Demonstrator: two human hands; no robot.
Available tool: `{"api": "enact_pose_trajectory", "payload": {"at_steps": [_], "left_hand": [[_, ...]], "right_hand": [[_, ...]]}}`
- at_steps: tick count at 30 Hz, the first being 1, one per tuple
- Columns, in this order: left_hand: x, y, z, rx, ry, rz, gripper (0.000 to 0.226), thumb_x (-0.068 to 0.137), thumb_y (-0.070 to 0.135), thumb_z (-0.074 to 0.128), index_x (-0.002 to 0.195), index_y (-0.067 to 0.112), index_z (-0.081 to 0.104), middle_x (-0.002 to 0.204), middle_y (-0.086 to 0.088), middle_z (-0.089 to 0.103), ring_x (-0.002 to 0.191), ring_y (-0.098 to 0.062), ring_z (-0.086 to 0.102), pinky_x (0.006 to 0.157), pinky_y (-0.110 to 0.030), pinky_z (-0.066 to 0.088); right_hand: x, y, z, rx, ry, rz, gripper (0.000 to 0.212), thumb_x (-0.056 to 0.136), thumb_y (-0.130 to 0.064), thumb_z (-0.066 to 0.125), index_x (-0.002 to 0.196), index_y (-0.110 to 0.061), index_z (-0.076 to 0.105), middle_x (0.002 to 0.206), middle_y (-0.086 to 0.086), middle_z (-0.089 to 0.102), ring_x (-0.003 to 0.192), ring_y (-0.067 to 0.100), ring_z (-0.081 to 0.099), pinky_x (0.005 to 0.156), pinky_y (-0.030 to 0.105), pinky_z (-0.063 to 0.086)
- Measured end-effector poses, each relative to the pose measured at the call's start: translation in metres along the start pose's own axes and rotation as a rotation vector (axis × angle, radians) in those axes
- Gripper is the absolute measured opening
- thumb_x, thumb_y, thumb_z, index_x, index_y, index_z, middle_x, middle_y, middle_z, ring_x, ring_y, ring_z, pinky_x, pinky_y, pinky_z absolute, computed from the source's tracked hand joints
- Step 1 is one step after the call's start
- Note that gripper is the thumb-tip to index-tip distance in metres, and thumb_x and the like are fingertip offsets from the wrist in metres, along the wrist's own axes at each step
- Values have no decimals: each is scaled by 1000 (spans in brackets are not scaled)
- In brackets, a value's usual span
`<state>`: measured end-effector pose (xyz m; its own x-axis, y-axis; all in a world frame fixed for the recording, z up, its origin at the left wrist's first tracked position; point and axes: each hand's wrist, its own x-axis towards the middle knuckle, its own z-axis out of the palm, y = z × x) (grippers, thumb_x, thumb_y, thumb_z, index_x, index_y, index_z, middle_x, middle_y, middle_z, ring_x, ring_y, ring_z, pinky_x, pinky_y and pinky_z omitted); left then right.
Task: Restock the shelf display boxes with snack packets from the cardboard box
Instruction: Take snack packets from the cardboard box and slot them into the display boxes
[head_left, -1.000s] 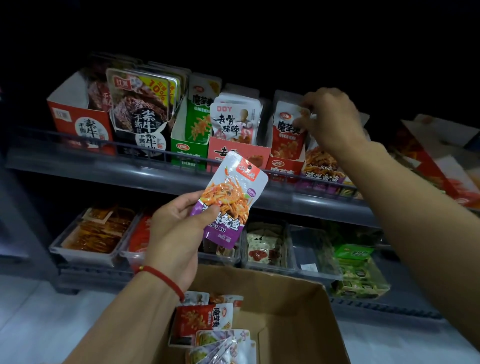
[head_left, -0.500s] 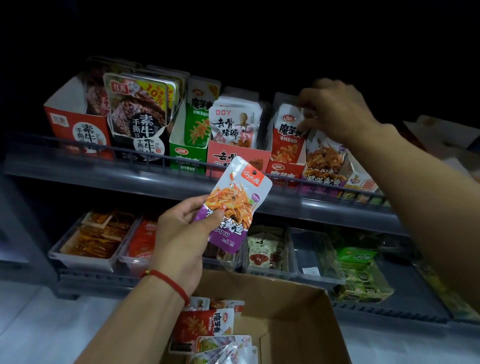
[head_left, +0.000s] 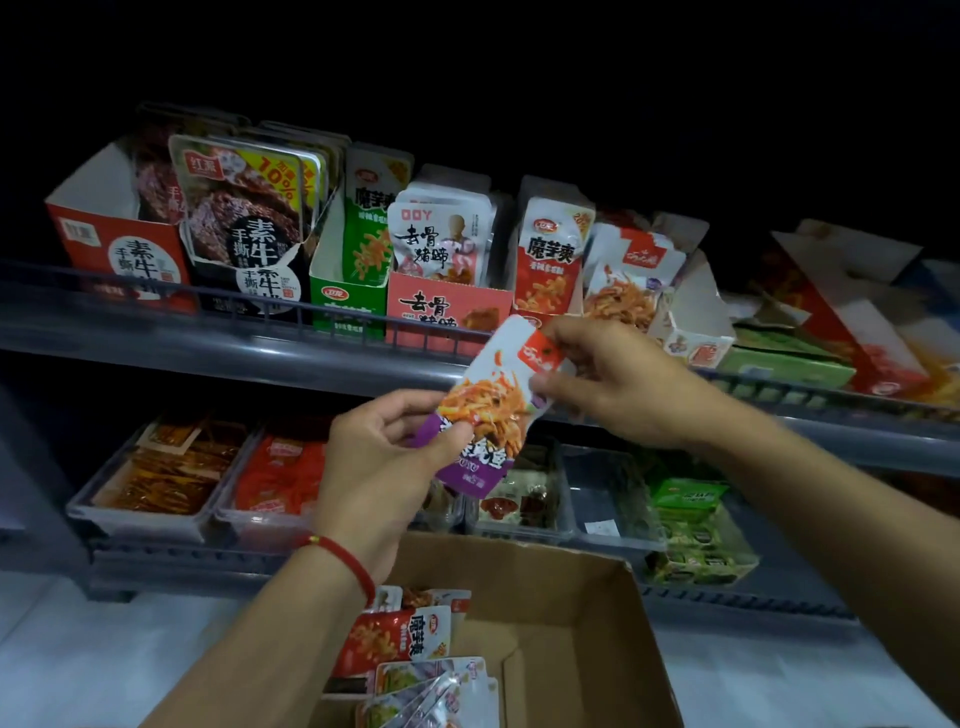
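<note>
A purple and white snack packet (head_left: 493, 410) is held in front of the upper shelf rail. My left hand (head_left: 384, 467), with a red string at the wrist, grips its lower purple end. My right hand (head_left: 613, 384) pinches its upper white end between thumb and fingers. On the upper shelf, a display box (head_left: 691, 332) at centre right holds matching packets (head_left: 628, 280). Below, the open cardboard box (head_left: 587, 634) holds several loose packets (head_left: 405, 639) at its left side.
The upper shelf carries a row of display boxes: red (head_left: 109, 244), green (head_left: 343, 306), pink (head_left: 447, 306) and others, behind a wire rail (head_left: 208, 301). Clear trays (head_left: 156, 478) with snacks line the lower shelf. Torn boxes (head_left: 852, 312) lie at the far right.
My right hand came down from the display box on the upper shelf and took hold of the top of the packet. My left hand kept its hold on the packet throughout.
</note>
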<state>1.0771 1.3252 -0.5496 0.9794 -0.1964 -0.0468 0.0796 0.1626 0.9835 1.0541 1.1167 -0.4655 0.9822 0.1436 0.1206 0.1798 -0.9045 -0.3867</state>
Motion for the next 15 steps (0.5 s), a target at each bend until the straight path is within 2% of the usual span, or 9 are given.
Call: {"api": "enact_pose_trajectory", "payload": {"at_steps": [1, 3, 6, 9, 13, 15], "left_hand": [[-2, -1, 2, 60, -21, 21, 24, 80, 11, 84, 98, 23, 74, 87, 7, 79, 83, -10, 76, 66, -24, 61], [-6, -1, 5, 135, -70, 46, 21, 83, 15, 82, 98, 25, 74, 88, 8, 79, 85, -7, 75, 73, -26, 62], [-5, -2, 3, 233, -81, 85, 25, 86, 12, 79, 104, 29, 73, 100, 9, 76, 97, -4, 70, 86, -26, 58], [-3, -3, 1, 203, -53, 28, 26, 90, 5, 73, 103, 27, 72, 105, 3, 74, 100, -11, 70, 86, -34, 60], [-2, -5, 2, 213, -53, -19, 30, 91, -1, 69, 104, 25, 71, 105, 0, 73, 98, -16, 71, 81, -34, 61], [-2, -6, 2, 216, -57, -28, 30, 91, -2, 68, 105, 25, 70, 105, 0, 74, 97, -16, 70, 79, -31, 60]], "right_hand": [[-9, 5, -3, 53, 14, 27, 10, 98, -27, 64, 104, -20, 61, 94, -9, 69, 79, 4, 67, 68, 30, 56], [-19, 19, -22, 4, 94, 26, 8, 98, -24, 63, 104, -19, 61, 96, -8, 69, 83, 6, 66, 71, 34, 57], [-24, 38, -70, -182, 344, -3, 11, 101, -26, 58, 111, -23, 59, 94, -5, 66, 81, 15, 65, 73, 46, 56], [-22, 48, -114, -316, 523, 27, 18, 102, -24, 56, 117, -14, 59, 105, 3, 65, 95, 27, 64, 82, 47, 52], [-7, 56, -128, -417, 507, 111, 26, 102, -21, 57, 125, -10, 58, 122, 16, 65, 113, 37, 59, 92, 52, 49], [1, 59, -121, -434, 461, 128, 25, 102, -19, 56, 125, -10, 58, 123, 16, 65, 113, 36, 59, 89, 46, 48]]}}
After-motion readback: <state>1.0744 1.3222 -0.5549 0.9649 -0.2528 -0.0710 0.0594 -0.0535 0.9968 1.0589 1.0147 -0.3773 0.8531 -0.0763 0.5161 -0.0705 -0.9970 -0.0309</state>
